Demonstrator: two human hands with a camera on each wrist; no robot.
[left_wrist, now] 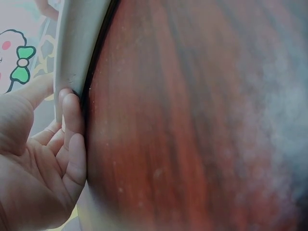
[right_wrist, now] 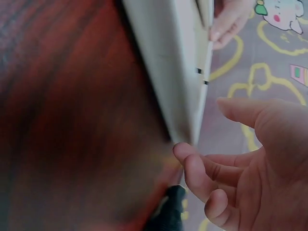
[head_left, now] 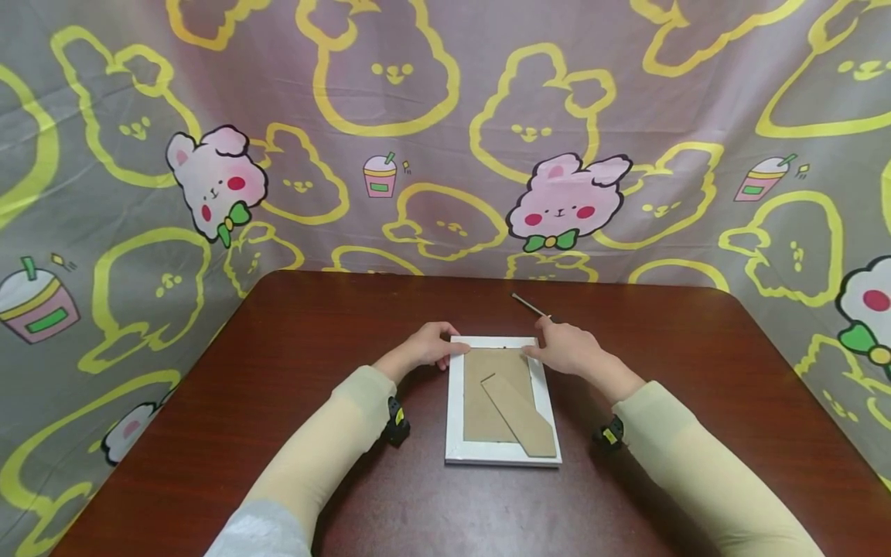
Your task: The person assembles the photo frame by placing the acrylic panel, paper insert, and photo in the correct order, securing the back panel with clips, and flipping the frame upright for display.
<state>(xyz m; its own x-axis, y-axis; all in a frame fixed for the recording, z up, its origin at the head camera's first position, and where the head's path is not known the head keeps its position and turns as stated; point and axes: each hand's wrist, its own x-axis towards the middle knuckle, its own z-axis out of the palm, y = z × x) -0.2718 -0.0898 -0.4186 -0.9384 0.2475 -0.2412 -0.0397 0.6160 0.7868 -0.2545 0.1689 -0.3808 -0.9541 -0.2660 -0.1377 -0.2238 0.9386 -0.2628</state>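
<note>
A white picture frame (head_left: 455,402) lies back side up on the table, with a brown backing board (head_left: 480,414) and a brown easel leg (head_left: 518,418) slanting across it. At its far left corner my left hand (head_left: 428,346) grips the edge, thumb on top and fingers along the side. My right hand (head_left: 572,348) is at the far right corner. In the right wrist view its thumb (right_wrist: 240,111) stands apart from the frame, and a fingertip (right_wrist: 183,151) is right at the corner. The fingers are loosely bent.
Just beyond my right hand lies a thin metal rod (head_left: 529,304), partly hidden by the hand. A black handle-like piece (right_wrist: 168,209) shows below the fingers in the right wrist view. The dark wooden table (head_left: 334,325) ends at a patterned curtain (head_left: 445,155).
</note>
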